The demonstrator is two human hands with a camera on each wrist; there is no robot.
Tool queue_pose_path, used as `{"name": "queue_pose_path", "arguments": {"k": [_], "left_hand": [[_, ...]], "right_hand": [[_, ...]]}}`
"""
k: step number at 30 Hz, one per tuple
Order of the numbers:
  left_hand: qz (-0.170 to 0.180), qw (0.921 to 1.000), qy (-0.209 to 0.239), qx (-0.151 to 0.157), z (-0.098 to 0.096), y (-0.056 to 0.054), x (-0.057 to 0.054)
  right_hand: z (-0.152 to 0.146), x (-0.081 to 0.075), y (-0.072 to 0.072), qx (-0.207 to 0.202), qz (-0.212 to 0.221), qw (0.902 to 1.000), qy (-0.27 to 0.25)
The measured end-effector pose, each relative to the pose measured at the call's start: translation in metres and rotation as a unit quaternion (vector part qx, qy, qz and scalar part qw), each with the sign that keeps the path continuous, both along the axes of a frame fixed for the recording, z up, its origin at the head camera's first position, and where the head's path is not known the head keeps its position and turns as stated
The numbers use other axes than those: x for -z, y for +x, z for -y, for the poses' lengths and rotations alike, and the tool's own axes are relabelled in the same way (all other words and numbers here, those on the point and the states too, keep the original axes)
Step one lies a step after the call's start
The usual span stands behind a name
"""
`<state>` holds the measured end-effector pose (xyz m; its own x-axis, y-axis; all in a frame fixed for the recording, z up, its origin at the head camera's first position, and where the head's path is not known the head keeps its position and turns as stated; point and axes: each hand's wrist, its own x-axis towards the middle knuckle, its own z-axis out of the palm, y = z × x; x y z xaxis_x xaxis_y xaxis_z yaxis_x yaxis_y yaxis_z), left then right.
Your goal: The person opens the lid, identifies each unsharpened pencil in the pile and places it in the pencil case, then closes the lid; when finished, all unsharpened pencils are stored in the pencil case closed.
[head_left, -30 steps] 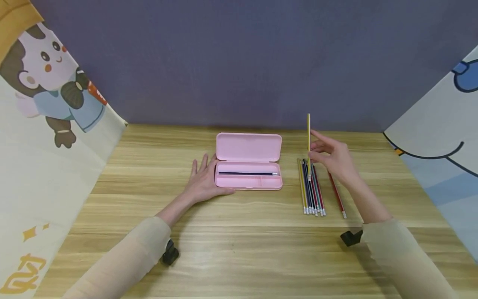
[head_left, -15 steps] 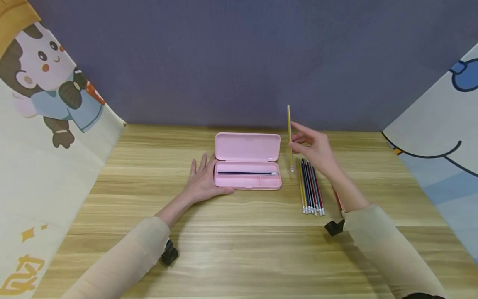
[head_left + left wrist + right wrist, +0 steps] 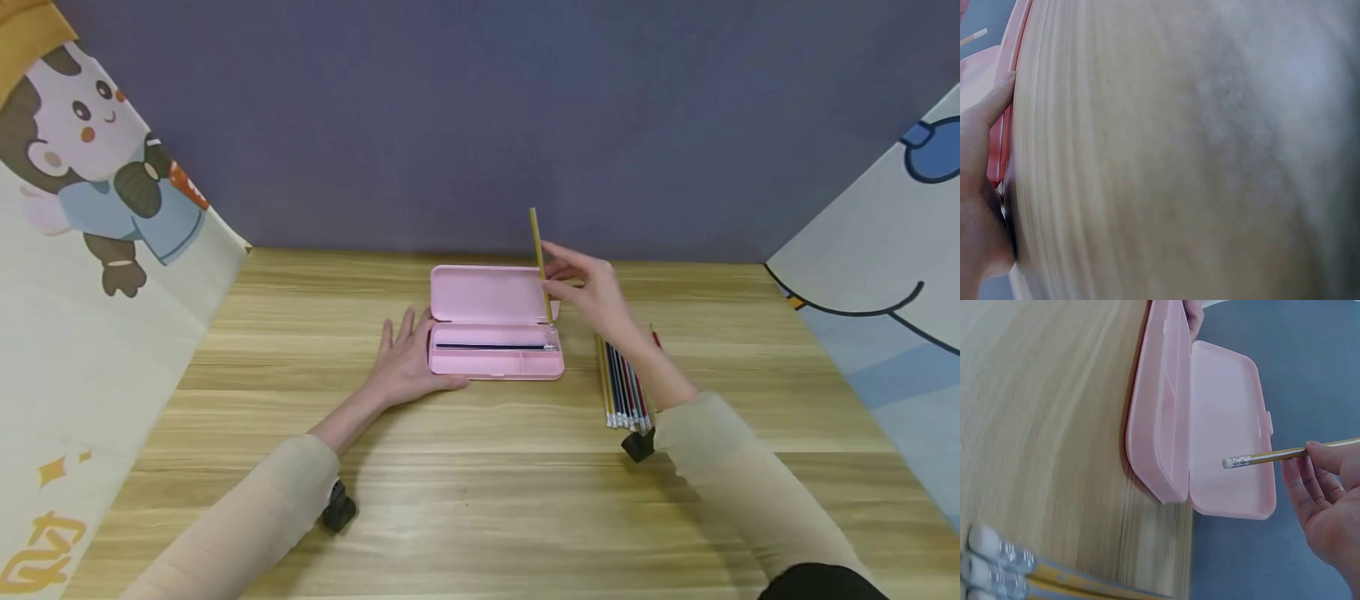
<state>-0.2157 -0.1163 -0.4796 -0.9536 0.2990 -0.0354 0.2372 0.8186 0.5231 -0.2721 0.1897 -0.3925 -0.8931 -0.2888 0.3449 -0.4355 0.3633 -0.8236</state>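
Observation:
A pink pencil case (image 3: 480,367) lies open on the table, its lid (image 3: 483,293) tipped back. One dark pencil (image 3: 491,347) rests in its long compartment; the two front compartments hold nothing. My left hand (image 3: 408,367) lies against the case's left end, fingers spread and thumb along the front edge. Between thumb and fingertips, my right hand (image 3: 588,292) pinches a yellow pencil (image 3: 537,242), which stands nearly upright over the right side of the lid. Its white eraser (image 3: 1229,463) points down toward the case in the right wrist view.
Right of the case lies a bundle of pencils (image 3: 618,387) in several colours, erasers toward me, partly under my right forearm. A red pencil (image 3: 656,338) lies apart, mostly hidden by that arm. A dark partition (image 3: 480,125) rises behind the wooden table (image 3: 465,500).
My right hand has carried the yellow pencil left, from above the bundle to over the case lid. My left hand stays at the case's left end.

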Motion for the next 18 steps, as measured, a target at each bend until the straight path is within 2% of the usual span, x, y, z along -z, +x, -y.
{"name": "queue_pose_path", "arguments": {"k": [6,11,18], "left_hand": [[0.001,1.0000,-0.003,0.000,0.000,0.000,0.000],[-0.001,1.0000,-0.005,0.001,-0.001,-0.001,0.000],[-0.003,1.0000,-0.004,0.002,-0.001,-0.001,0.000]], "right_hand": [[0.014,0.003,0.000,-0.011,-0.012,0.9996,0.022],[0.023,0.007,0.001,-0.020,-0.029,0.9973,0.065],[0.031,0.016,-0.001,-0.073,-0.044,0.9895,0.117]]}}
